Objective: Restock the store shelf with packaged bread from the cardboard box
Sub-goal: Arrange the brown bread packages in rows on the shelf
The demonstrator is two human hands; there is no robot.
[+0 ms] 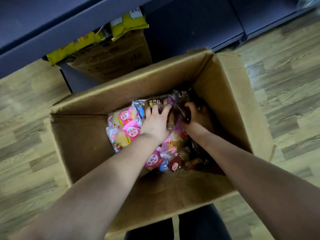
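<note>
- presently, brown bread pack (178, 111): lies in the cardboard box (121, 87), toward its far right corner, on top of the pink bread packs (128, 130); long axis runs left to right, between the two hands.
- left hand (155, 121): fingers curled over the pack's left end, gripping it.
- right hand (195, 115): fingers curled round the pack's right end, gripping it.
- shelf (52, 23): beyond the box's far wall; the lift likely goes up and forward.

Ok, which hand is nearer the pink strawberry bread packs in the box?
Left. The left hand sits right beside the pink packs, gripping the brown pack; the right hand holds that pack's far side.
</note>
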